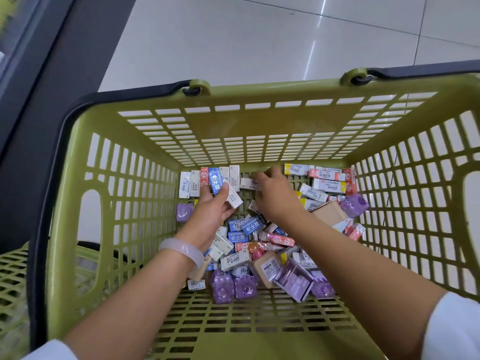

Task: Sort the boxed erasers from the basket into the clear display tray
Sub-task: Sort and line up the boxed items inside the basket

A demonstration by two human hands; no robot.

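**Both hands down among boxed erasers in the green basket**

Olive-green slatted basket [145, 229] with dark handles, standing on pale glossy floor tiles [233, 35]. Boxed erasers [241, 245] heaped on the basket's floor, mostly toward its far wall and centre: small rectangular cartons in white, blue with white lettering, red-and-white, and yellow-ended white, many with barcode price stickers. Mixed in: pink wrapped pieces, tan flat boxes and clear purple cases [245, 287] along the heap's near edge and by the basket's right wall. A row of white and red cartons [193, 185] upright against the far wall, left of centre; another cluster of white, red and yellow boxes [328, 181] in the far right corner.

Left hand [210, 207] reaching in from the basket's near side, pale bangle [183, 249] at the wrist, fingers and thumb curled round a small bunch of cartons: a blue box [216, 184] uppermost and a white box [235, 198] beside it, lifted just in front of the upright row.

Right hand [275, 198] at the basket's centre, palm down, fingers bent over a white barcoded box [250, 183] near the far wall; touching it, but whether actually pinching it cannot be told. White sleeve cuffs at both of the picture's lower corners. Part of a second green basket [13, 276] outside the left wall. No clear display tray in view.
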